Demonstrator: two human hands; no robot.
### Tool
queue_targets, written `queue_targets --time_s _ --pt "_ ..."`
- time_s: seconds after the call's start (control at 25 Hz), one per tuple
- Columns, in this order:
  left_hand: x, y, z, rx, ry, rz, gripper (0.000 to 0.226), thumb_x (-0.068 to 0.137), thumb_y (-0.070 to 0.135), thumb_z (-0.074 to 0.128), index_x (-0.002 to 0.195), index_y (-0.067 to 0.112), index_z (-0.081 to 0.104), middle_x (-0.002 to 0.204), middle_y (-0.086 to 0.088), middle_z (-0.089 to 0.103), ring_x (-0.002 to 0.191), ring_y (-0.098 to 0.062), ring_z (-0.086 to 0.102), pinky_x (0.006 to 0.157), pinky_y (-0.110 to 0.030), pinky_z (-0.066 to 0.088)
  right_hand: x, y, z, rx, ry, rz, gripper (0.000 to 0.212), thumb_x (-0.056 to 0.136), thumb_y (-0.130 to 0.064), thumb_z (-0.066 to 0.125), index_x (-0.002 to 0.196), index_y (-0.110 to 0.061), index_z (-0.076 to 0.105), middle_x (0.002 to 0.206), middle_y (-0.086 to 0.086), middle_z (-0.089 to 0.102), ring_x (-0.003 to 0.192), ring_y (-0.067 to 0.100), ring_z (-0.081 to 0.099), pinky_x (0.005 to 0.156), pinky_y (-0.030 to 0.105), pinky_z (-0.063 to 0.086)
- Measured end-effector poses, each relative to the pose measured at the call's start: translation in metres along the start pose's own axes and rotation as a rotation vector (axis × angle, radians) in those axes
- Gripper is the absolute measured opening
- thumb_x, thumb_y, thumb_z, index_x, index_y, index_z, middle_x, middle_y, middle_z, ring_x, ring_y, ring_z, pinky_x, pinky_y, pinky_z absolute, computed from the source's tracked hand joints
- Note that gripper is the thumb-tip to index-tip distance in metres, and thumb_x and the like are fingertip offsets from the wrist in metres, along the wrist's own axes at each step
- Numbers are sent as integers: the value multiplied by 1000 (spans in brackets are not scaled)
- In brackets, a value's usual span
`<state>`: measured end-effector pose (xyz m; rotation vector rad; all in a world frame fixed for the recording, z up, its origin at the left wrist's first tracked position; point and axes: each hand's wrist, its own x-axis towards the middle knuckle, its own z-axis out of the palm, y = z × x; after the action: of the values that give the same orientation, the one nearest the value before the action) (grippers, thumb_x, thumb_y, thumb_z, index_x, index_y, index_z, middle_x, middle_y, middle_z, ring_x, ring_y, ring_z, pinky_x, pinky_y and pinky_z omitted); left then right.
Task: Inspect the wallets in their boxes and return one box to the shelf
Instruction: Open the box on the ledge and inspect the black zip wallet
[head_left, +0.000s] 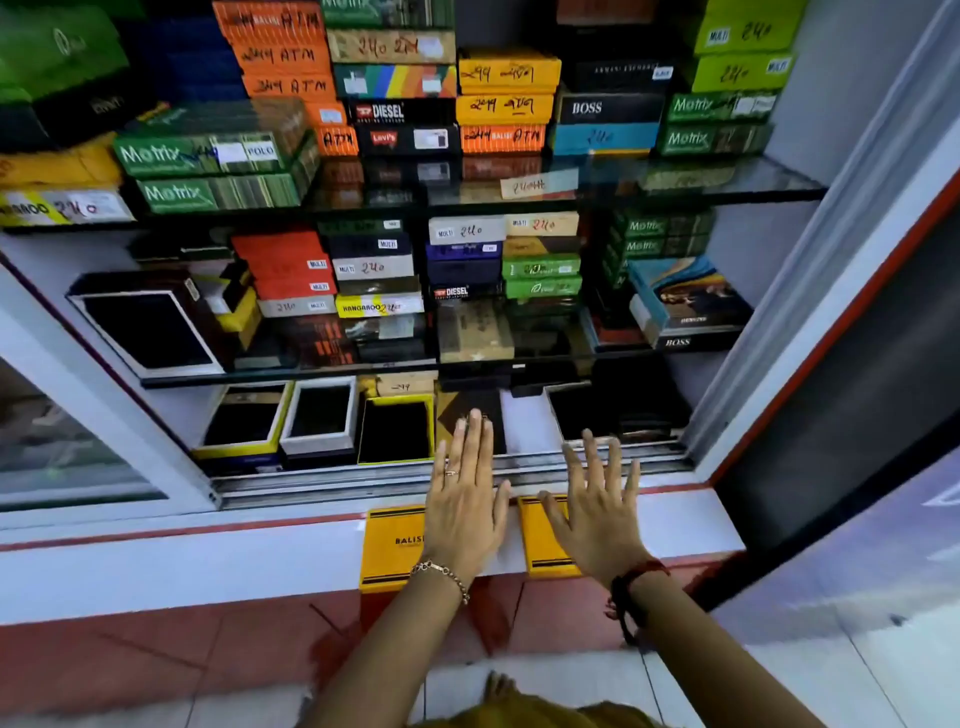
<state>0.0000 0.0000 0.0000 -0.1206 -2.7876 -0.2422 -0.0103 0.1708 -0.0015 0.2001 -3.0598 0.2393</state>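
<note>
Two yellow wallet boxes lie side by side on the white ledge (208, 561) in front of the cabinet. The left yellow box (392, 545) shows the word BALISI on its lid. My left hand (465, 499) hovers flat over its right part, fingers spread, holding nothing. The right yellow box (540, 545) is half hidden under my right hand (597, 509), which is also spread and empty. On the bottom shelf behind, several opened boxes show dark wallets, one of them a yellow-rimmed open box (396, 428).
The cabinet has glass shelves (727, 187) stacked with many wallet boxes in orange, green, black and blue. A sliding-door track (363, 480) runs along the cabinet front. A white frame (810, 332) stands at the right and a glass pane at the left.
</note>
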Motion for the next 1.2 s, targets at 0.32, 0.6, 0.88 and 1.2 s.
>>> queue_targets --time_s 0.32,0.6,0.88,1.2 --pt "-19 6 27 -153 -320 -31 47 99 24 33 144 12 38 134 -10 56 125 -27 50 110 -39 41 -16 -8 36 88 -410 362 115 69 -87 49 152 -13 20 164 23 10 143 47 29 108 59 39" --pt "-22 26 49 -1077 -705 -755 42 97 29 31 98 6 67 102 -17 72 96 -31 67 94 -45 54 -18 3 37 352 -328 317 123 57 -83 63 148 -9 24 154 20 29 134 48 39 103 59 44" --pt "-30 41 42 -1732 -744 -1086 52 99 50 32 119 14 62 112 -13 72 104 -24 69 80 -34 59 -33 12 35 796 -292 316 104 61 -79 58 144 -21 32 141 9 46 130 34 44 105 50 45" --pt "-25 22 46 -1686 -502 -1243 50 97 52 39 123 15 58 122 -20 66 101 -37 68 69 -46 63 -36 53 36 1784 -69 698 29 95 -35 54 115 -15 58 113 13 60 94 33 62 62 36 58"
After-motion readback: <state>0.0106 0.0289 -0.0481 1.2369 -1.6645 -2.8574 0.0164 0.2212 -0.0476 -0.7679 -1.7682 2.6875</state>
